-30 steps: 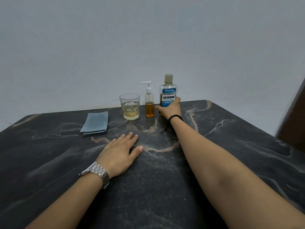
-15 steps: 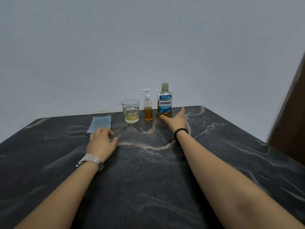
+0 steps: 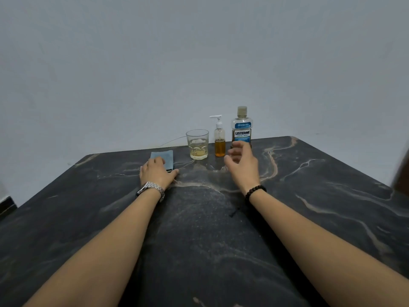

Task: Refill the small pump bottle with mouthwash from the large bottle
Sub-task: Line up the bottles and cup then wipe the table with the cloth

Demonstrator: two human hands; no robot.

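1. From the head view, our right hand (image 3: 241, 165) hovers loosely curled, holding nothing, before the large bottle (image 3: 241, 127); our left hand (image 3: 157, 172) rests on the blue cloth (image 3: 162, 157).
2. The small pump bottle (image 3: 219, 138) stands between the large bottle and the glass (image 3: 197, 144).
3. A careless reach could topple the slim, clear plastic pump bottle on the smooth marbled tabletop (image 3: 309, 196).

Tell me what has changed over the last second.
The right hand let go of the large clear-plastic mouthwash bottle and pulled back, now hovering with fingers loosely curled. The left hand slid forward across the dark marble table onto the folded blue cloth. The bottle, the small clear pump bottle and the drinking glass stayed put.
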